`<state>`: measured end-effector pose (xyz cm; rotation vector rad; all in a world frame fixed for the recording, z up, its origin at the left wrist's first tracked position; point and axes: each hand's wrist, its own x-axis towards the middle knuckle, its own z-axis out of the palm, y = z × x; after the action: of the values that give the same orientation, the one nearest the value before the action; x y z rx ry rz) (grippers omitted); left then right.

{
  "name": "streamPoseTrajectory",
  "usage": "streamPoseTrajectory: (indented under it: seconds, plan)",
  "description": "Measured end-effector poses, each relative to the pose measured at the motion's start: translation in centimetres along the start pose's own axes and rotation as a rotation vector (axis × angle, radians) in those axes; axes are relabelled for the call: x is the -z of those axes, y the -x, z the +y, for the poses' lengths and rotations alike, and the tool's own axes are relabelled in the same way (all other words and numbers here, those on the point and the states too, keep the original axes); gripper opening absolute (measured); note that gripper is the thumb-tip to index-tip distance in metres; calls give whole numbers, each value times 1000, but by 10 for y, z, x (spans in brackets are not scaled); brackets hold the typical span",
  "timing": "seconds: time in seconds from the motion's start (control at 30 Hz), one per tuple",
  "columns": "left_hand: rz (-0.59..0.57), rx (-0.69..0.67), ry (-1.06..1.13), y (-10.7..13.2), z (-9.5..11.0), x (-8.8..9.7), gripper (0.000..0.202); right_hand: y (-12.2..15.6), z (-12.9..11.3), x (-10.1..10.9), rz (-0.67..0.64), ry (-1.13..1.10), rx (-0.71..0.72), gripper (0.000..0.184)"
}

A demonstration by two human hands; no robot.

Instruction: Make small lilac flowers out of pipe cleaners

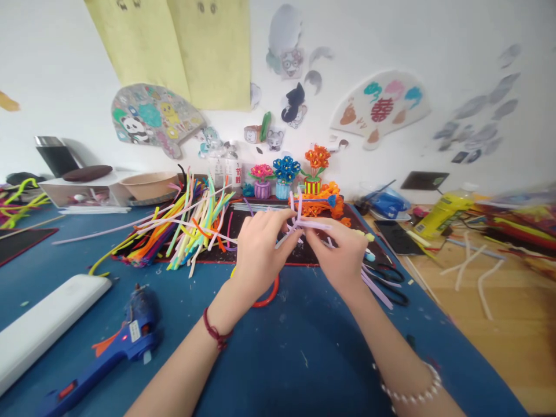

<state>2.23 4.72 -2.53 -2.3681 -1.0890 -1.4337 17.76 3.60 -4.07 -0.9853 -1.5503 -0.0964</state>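
Between my two hands, above the table, are crossed light purple pipe cleaners (299,202), their ends sticking up and out to the right. My left hand (263,237) pinches them between thumb and fingertips from the left. From the other side my right hand (336,246) grips the same purple pieces, its fingertips nearly touching the left ones. More purple pipe cleaners (377,286) lie by the right wrist, next to black-handled scissors (397,295). Part of a red ring-shaped thing (270,294) shows under my left hand.
A big bundle of coloured pipe cleaners (204,226) lies left of my hands. Nearer on the left are a blue glue gun (130,341) and a long white case (47,324). Pipe-cleaner flowers in pots (284,179) stand by the wall. A phone (398,237) and yellow bottle (445,211) sit right.
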Motion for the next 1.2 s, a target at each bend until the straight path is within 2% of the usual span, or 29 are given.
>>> streamPoseTrajectory:
  seconds: [0.13,0.23,0.37,0.57,0.67,0.77,0.9,1.03,1.1,1.2]
  plan:
    - [22,-81,-22,3,0,-2,15,2,-4,-2,-32,15,87,20]
    - [65,-31,63,2,1,-1,11,3,-5,-2,-1,7,66,17]
    - [78,90,214,0,4,2,3,3,-3,-4,61,-110,-151,12]
    - [87,305,523,-2,1,0,10,0,0,-11,63,-618,-520,10]
    - [79,392,671,-3,-3,-4,11,-3,0,-12,24,-753,-619,10]
    - [46,426,713,-4,-7,-6,9,-6,2,-9,-46,-702,-655,16]
    - [-49,348,589,-3,-7,-4,7,-7,6,-6,-201,-610,-700,27]
    - [-62,249,429,-3,-5,-1,9,-6,12,-4,-298,-591,-728,34]
    - [-68,178,337,-2,-6,0,10,-5,14,-3,-334,-581,-698,33]
    - [-80,52,154,-1,-9,1,14,-5,16,-2,-410,-475,-573,29]
